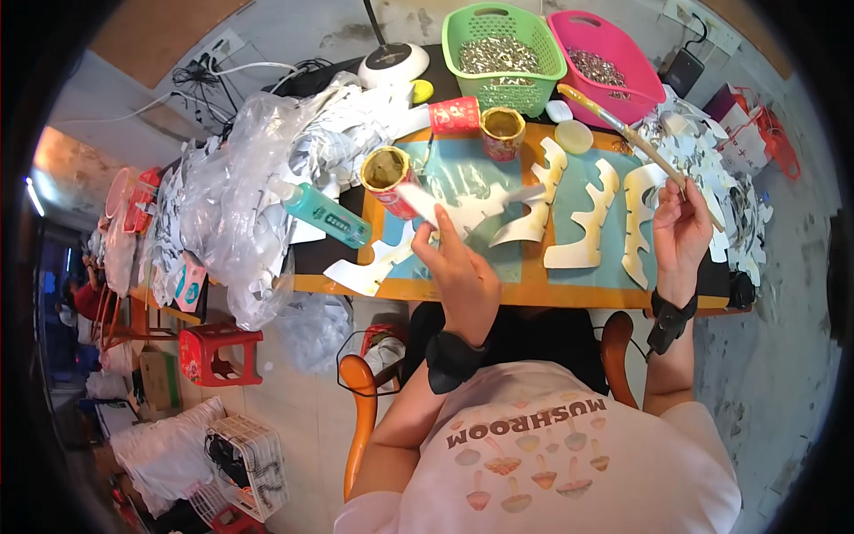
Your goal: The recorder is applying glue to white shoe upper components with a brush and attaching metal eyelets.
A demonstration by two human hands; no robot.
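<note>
Holding brush (634, 140) and white cutout (476, 210), hands (464, 280) (680, 230) apart.

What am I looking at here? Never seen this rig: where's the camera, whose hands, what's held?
No robot: a person works bare-handed. This single picture comes from a fisheye camera on their head, looking down, so straight edges bend; picture left is their left. The left hand holds a blurred white cut piece; the right hand holds a long brush. On the table lie more shaped pieces, a green bottle and two open red containers. Behind stand a green basket and a pink basket, both holding small shiny parts.
</note>
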